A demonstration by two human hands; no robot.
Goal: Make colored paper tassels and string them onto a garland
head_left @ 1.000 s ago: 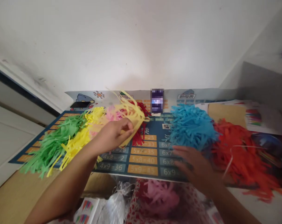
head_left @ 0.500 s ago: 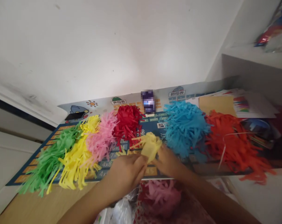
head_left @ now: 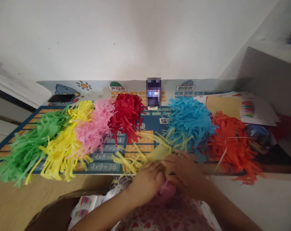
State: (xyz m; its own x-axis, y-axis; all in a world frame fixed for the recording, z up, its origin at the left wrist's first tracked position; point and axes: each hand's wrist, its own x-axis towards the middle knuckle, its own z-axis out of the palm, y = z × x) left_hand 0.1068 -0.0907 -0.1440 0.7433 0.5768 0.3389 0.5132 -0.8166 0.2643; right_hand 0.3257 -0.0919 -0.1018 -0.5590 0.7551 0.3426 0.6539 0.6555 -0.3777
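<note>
I keep the left hand closed on the pale yellow fringed paper, above the near edge of the surface, probably to steady its solid part; the right hand's grip (blurred, beside it) I cannot tell.

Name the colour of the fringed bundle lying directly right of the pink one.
The fringed bundle is deep red, seen best in the head view.

green fringe, solid red fringe, blue fringe, and a navy mat patterned with orange blocks.
</note>
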